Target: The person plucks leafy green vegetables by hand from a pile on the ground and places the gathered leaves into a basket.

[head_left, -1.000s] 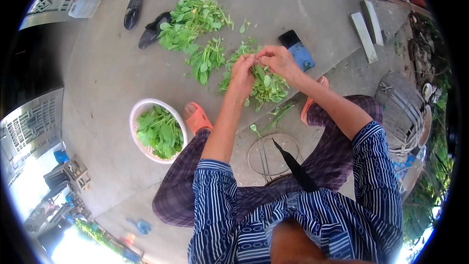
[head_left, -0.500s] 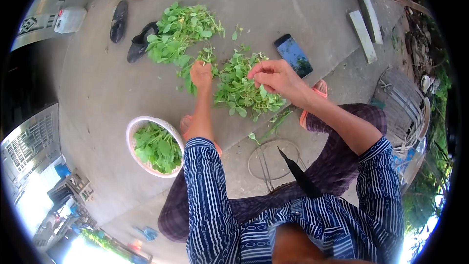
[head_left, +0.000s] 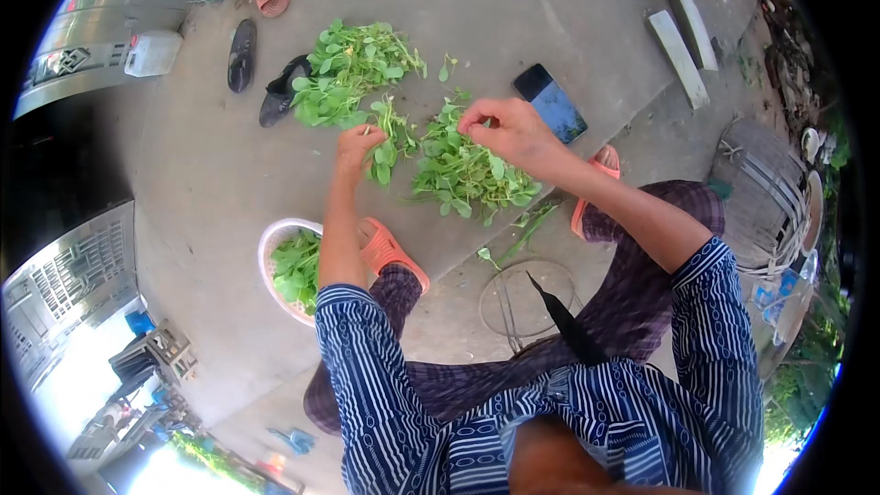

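Observation:
My left hand (head_left: 356, 148) is closed, its thumb and fingers pinching the pale stem end of some leafy greens (head_left: 391, 139) that hang beside it. Above the right-hand pile of greens (head_left: 472, 176), my right hand (head_left: 511, 131) is closed in a pinch; whatever its fingertips hold is too small to make out. A second, larger pile of greens (head_left: 353, 69) lies on the concrete farther ahead. Left of my leg stands a white basket (head_left: 266, 261) with picked leaves (head_left: 296, 268) in it, partly hidden by my left forearm.
A smartphone (head_left: 552, 103) lies right of the piles. Dark shoes (head_left: 241, 55) rest at the left, near a white jug (head_left: 153, 53). Pale bars (head_left: 678, 60) and a woven basket (head_left: 759, 188) are at the right. A wire ring (head_left: 529, 298) sits between my legs.
My left hand has moved slightly left and down, and leafy greens now show to its right. My right hand has drawn a little left and up. My left forearm now covers part of the basket.

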`<state>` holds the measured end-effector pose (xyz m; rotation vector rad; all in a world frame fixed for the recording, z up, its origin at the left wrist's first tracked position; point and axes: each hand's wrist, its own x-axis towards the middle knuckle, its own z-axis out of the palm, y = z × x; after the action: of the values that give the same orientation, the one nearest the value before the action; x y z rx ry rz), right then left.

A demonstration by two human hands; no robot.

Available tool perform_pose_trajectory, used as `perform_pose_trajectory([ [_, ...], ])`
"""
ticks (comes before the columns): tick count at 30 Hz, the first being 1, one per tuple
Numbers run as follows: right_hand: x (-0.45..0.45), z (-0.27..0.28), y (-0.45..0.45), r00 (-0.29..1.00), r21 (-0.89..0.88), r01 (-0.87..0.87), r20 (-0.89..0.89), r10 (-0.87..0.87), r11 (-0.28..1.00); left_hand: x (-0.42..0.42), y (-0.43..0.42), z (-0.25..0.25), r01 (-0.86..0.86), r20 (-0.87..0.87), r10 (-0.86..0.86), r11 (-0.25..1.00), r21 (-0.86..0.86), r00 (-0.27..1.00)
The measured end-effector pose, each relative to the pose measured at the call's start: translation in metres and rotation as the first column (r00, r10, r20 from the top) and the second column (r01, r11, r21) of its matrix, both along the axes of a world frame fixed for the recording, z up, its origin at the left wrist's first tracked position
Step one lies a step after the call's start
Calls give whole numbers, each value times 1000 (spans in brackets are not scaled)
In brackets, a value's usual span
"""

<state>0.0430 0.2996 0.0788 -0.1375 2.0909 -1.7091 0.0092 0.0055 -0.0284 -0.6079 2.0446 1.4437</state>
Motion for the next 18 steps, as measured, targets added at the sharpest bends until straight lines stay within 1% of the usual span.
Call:
perform_pose_trajectory([
  [1, 1, -2, 0, 959, 114, -7, -282, 39, 993, 0, 2, 22, 103, 105, -116, 987, 124, 988],
  [2, 1, 3, 0, 957, 110, -1, -287, 32, 994, 0, 9, 41, 109, 101, -121, 987, 119, 987],
  [4, 3, 17, -5, 855, 117, -20, -513, 78, 993, 6, 27, 76, 247, 146, -273, 954, 169, 951],
  [5, 6, 19, -6, 856, 116, -11, -513, 69, 993, 9, 37, 90, 256, 148, -281, 952, 168, 948],
  [7, 10, 22, -6, 761, 231, -89, -612, 216, 969, 15, 57, 118, 429, 136, -436, 900, 82, 889],
  [8, 11, 20, -4, 760, 226, -86, -615, 211, 970, 17, 64, 129, 431, 136, -437, 899, 76, 889],
  [10, 11, 13, -4, 745, 318, -228, -551, 376, 920, 26, 73, 150, 517, 116, -522, 853, 74, 845],
  [14, 14, 5, -7, 723, 310, -293, -547, 422, 904, 43, 77, 170, 513, 94, -514, 857, 41, 852],
  [16, 15, 4, -8, 695, 299, -358, -547, 466, 885, 51, 81, 176, 558, -10, -558, 830, -9, 830],
  [17, 15, 3, -8, 691, 295, -365, -549, 469, 883, 52, 79, 174, 551, -8, -552, 834, -12, 834],
  [18, 16, 4, -9, 691, 354, -400, -490, 532, 846, 53, 79, 171, 608, -45, -612, 790, -76, 789],
])
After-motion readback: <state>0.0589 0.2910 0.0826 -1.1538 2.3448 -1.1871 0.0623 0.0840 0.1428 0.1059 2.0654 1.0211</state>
